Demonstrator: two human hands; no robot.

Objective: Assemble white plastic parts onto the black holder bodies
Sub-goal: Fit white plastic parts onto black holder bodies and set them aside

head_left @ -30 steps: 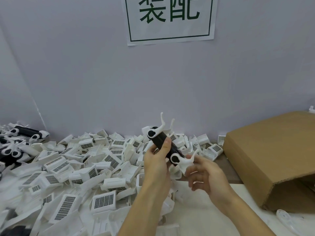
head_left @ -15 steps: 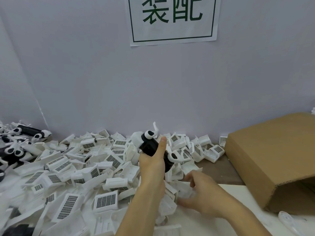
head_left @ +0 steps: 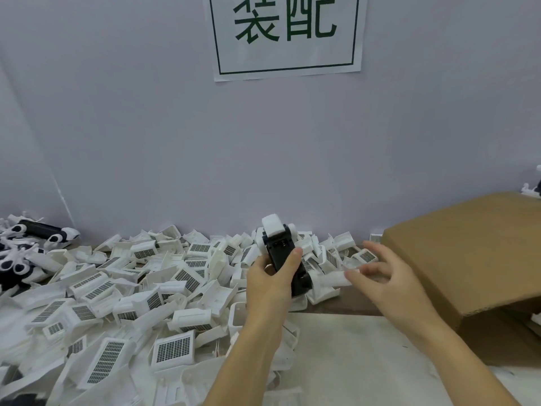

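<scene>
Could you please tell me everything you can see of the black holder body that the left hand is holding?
The black holder body is an elongated piece of what looks like matte black plastic, held up above the pile of white parts, tilted with its top leaning slightly left. Its face shows a recessed, ribbed section. A white cap-like part sits over its upper end, with white rounded pieces at either side. The left hand grips its lower half, thumb across the front. The right hand is beside it, not touching it.
</scene>
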